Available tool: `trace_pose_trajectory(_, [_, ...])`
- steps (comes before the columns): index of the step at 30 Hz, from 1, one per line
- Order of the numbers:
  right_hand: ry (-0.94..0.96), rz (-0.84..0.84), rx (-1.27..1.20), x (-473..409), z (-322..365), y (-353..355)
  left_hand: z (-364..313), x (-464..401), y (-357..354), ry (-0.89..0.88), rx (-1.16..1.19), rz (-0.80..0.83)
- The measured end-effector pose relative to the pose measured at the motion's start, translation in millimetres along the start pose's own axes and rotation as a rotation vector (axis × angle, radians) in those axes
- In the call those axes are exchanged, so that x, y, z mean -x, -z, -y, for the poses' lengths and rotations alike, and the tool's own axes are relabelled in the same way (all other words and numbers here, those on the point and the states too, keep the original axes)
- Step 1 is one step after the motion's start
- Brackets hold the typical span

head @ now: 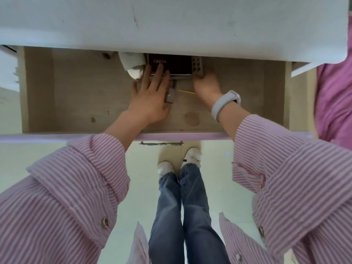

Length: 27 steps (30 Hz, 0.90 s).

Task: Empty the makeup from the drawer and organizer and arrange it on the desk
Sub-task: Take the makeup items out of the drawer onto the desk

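The wooden drawer (76, 96) is pulled out under the white desk top (171, 21). At its back lies a dark flat palette (177, 63) with pale lettering, half under the desk edge. My left hand (150, 96) lies flat with straight fingers on the palette's front edge. A small grey item (170, 95) sits under that hand's right side. My right hand (206, 83) grips a grey palette with round pans (197, 65) at the dark palette's right end. A white crumpled thing (134, 63) lies left of the dark palette.
A thin yellow stick (187, 91) lies on the drawer floor between my hands. The drawer's lilac front (181, 136) with a metal handle (162, 143) faces me. Pink fabric (335, 92) hangs on the right. My legs and white shoes are below.
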State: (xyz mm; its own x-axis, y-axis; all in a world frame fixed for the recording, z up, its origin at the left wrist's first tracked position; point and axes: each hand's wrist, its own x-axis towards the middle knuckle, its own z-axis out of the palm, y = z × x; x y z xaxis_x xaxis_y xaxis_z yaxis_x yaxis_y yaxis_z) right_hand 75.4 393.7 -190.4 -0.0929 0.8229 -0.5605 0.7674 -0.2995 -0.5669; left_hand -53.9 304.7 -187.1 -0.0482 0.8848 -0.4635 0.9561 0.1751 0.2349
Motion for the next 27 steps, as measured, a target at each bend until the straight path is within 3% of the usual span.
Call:
trace_pose_trajectory(4, [0.105, 0.022, 0.152, 11.6, -19.0, 4.0, 5.7, 15.9, 10.7, -0.065, 0.013, 0.016])
trace_pose_trajectory(7, [0.183, 0.125, 0.347, 15.0, -27.3, 11.3, 12.2, 23.8, 10.6, -0.050, 0.161, -0.113])
trace_pose_trajectory(10, [0.214, 0.172, 0.638, 12.7, -34.0, 10.9, 10.8, 13.5, 6.1, 0.142, 0.435, -0.289])
trace_pose_trajectory(12, [0.186, 0.181, 0.752, 12.2, -37.1, 9.0, 6.6, 2.7, 5.8, 0.294, 0.557, -0.299])
trace_pose_trajectory(17, [0.203, 0.211, 0.781, 10.1, -40.0, 12.5, 0.5, -17.3, 6.6, 0.479, 0.749, -0.293])
trace_pose_trajectory(23, [0.191, 0.227, 0.747, 10.9, -40.0, 13.7, 6.4, -23.8, 16.7, 0.809, 1.280, -0.258])
trace_pose_trajectory(27, [0.171, 0.257, 0.687, 15.4, -35.3, 18.0, 16.4, -13.9, 19.2, 0.945, 1.632, -0.116])
